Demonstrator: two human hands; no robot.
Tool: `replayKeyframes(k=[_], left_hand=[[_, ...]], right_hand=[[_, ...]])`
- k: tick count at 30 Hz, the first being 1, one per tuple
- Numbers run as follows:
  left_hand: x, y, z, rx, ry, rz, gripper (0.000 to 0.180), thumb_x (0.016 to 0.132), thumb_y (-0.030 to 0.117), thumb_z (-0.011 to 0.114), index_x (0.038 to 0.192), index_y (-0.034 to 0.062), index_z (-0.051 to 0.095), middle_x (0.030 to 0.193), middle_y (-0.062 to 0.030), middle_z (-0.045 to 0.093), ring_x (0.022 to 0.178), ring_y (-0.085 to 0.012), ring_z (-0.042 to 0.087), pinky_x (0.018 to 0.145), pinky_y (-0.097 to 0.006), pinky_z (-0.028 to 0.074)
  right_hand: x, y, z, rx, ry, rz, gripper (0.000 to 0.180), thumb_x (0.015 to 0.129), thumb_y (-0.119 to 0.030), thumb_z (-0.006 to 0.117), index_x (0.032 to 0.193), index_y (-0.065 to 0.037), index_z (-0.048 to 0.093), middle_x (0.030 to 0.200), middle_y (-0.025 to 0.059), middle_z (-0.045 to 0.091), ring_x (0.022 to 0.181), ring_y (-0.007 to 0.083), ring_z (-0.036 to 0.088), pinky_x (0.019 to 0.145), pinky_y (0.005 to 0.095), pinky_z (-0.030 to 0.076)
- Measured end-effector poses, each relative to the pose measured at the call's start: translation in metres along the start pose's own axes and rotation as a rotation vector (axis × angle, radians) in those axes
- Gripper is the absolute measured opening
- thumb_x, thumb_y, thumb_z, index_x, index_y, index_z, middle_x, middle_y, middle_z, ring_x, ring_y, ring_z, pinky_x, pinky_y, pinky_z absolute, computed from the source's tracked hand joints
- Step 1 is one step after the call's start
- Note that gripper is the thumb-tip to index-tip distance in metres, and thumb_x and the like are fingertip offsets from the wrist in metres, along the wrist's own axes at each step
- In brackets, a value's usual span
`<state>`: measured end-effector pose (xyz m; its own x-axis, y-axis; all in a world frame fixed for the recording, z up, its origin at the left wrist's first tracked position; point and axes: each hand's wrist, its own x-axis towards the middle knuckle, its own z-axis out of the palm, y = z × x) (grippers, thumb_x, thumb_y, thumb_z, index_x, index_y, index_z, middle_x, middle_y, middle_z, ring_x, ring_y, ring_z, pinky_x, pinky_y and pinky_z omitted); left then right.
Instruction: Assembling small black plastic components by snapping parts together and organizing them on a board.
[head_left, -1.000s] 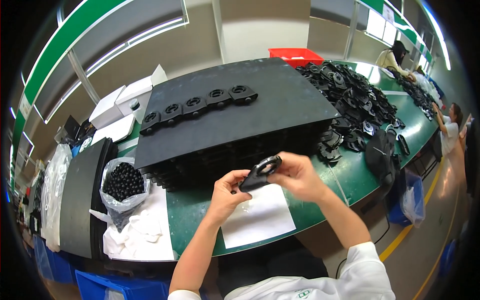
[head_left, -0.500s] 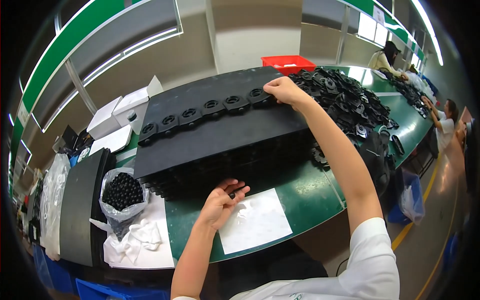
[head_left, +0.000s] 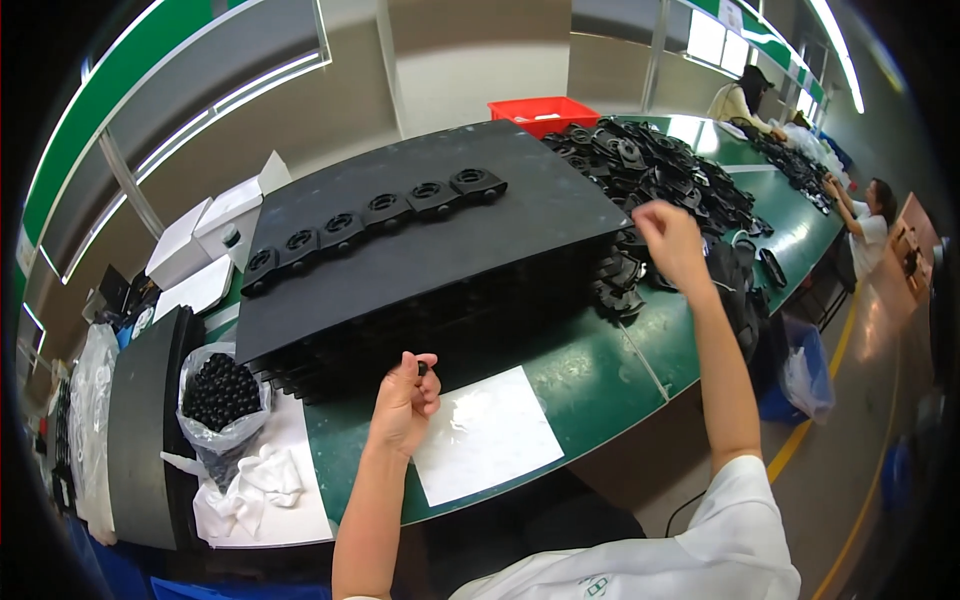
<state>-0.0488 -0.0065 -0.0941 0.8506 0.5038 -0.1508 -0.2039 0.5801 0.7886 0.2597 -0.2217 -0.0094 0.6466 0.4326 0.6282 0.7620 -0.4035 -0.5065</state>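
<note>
My left hand (head_left: pixel 405 405) is closed in front of the stack of black boards (head_left: pixel 500 225), pinching a small round black piece (head_left: pixel 422 368) between thumb and fingers. By the stack's right corner hangs my right hand (head_left: pixel 672 245), its fingers curled; whatever they may hold is hidden. A row of several black moulded parts (head_left: pixel 384 205), each with a round ring opening, lies across the top board. Close to my right hand is a heap of similar black parts (head_left: pixel 665 180).
At the left stand a plastic bag of small black balls (head_left: pixel 222 388), a white cloth (head_left: pixel 262 478) and more black boards (head_left: pixel 145 430). A white sheet (head_left: pixel 487 435) lies on the green table (head_left: pixel 600 400). A red bin (head_left: pixel 543 112) sits behind; co-workers (head_left: pixel 868 225) work at the right.
My right hand has left the last part in the row and moved right and nearer, toward the heap. My left hand's fingers have curled in around the small black piece.
</note>
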Motion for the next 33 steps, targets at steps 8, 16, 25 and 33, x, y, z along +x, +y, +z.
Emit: replayKeyframes(k=[8,16,25,33], left_hand=[[0.001,-0.001,0.012,-0.061,-0.030,-0.003,0.022,0.085,0.022,0.060,0.102,0.0076,0.058,0.068,0.0010,0.049,0.059,-0.0067,0.042,0.046,-0.019,0.033],[0.001,-0.005,0.005,-0.028,-0.075,0.046,0.022,0.079,0.007,0.065,0.100,0.0055,0.057,0.085,-0.0045,0.056,0.061,-0.0054,0.044,0.047,-0.017,0.034],[-0.001,0.001,0.006,-0.026,-0.071,0.012,0.025,0.088,0.015,0.056,0.111,0.0040,0.057,0.096,-0.0064,0.059,0.065,-0.0054,0.047,0.048,-0.015,0.036],[0.000,0.002,0.005,-0.012,-0.138,0.012,0.028,0.088,0.013,0.056,0.114,0.0044,0.055,0.095,-0.0041,0.058,0.066,-0.0057,0.045,0.047,-0.016,0.035]], right_hand=[[-0.112,0.005,0.009,-0.174,-0.184,-0.294,0.029,0.070,-0.010,0.069,0.096,-0.003,0.058,0.094,0.0074,0.058,0.091,0.0272,0.050,0.074,0.0365,0.045],[-0.112,0.028,-0.023,-0.126,-0.154,-0.174,0.024,0.067,-0.001,0.068,0.090,-0.002,0.062,0.083,0.0088,0.059,0.085,0.0275,0.052,0.072,0.0335,0.044],[-0.105,-0.043,-0.019,0.016,-0.074,-0.114,0.008,0.079,-0.005,0.060,0.087,-0.003,0.060,0.075,0.0115,0.057,0.068,0.0282,0.055,0.059,0.0329,0.044],[-0.115,-0.064,-0.008,-0.167,-0.444,-0.154,0.027,0.078,-0.009,0.061,0.102,-0.006,0.049,0.080,0.0112,0.058,0.077,0.0312,0.057,0.065,0.0407,0.045]])
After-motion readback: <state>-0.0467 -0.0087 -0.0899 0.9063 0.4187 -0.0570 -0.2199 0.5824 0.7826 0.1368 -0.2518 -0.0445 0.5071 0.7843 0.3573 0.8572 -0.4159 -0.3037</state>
